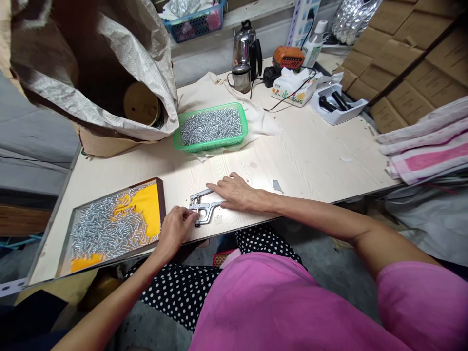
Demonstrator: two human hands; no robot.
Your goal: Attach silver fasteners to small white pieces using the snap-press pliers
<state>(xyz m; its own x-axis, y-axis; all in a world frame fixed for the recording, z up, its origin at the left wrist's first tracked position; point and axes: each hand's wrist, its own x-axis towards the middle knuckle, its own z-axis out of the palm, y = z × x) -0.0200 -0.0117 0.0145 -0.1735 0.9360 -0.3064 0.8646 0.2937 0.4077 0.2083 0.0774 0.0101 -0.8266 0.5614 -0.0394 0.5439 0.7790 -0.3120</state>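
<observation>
A grey metal hand-squeeze tool, plier-like with two handles and a small spring, lies near the table's front edge. My right hand is on its handle ends, fingers over the upper handle and thumb side by the lower one. At the jaw end, my left hand has thumb and fingers pinched together; whatever is between them is too small to make out. Left of that hand, a shallow tray with a yellow bottom contains many small silvery metal pins. More such pieces fill a green plastic basket farther back.
A large woven sack stands open at the back left, with a round container inside. At the back are a metal kettle, a metal mug, a tissue box and a white tray. Cardboard boxes lean at right.
</observation>
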